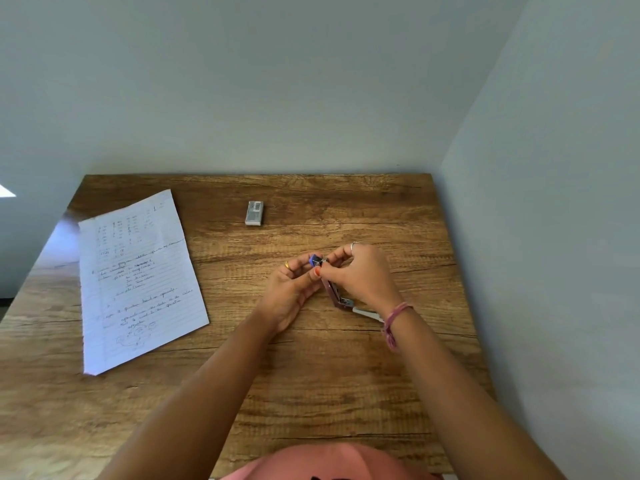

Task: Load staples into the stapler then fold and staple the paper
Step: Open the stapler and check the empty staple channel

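Maroon metal stapler (333,291), long axis near-right to far-left, was gripped between left hand (291,292) and right hand (360,275); lined paper (138,278) lay left.

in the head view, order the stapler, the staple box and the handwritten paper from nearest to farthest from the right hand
1. Stapler: held open in the right hand, with the left hand on its front end.
2. Staple box: beyond and to the left, toward the table's back edge.
3. Handwritten paper: farthest, flat on the table's left side.
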Action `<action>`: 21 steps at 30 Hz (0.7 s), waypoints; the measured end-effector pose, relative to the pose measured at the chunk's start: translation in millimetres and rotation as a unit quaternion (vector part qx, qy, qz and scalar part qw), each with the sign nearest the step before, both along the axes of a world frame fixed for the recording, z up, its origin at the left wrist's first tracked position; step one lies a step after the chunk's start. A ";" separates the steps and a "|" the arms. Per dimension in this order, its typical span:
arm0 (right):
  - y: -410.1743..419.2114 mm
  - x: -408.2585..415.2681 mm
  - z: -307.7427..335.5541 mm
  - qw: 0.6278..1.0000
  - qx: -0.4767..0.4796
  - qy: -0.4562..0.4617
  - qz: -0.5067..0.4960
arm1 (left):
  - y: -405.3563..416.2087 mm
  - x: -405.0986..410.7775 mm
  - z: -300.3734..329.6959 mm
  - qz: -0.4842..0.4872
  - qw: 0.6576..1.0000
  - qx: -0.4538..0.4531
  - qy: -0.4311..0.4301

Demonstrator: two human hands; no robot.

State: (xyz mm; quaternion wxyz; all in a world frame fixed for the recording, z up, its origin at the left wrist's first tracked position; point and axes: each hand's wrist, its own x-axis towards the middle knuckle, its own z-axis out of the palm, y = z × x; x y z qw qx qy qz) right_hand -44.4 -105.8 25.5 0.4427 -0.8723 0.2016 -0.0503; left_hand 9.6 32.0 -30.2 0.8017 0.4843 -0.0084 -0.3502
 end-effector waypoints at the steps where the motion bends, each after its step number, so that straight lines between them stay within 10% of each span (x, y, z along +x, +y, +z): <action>1: -0.3 -0.4 0.1 1.000 0.000 -0.002 0.005 | 0.3 -0.1 0.3 -0.004 1.000 -0.001 -0.002; 11: -6.0 0.1 -1.4 0.999 -0.010 0.001 0.039 | 1.2 0.6 3.7 -0.016 1.000 -0.008 0.011; 21: -15.6 -23.0 -19.6 0.980 0.198 -0.014 -0.019 | -0.9 -1.4 14.3 0.017 0.999 -0.029 0.031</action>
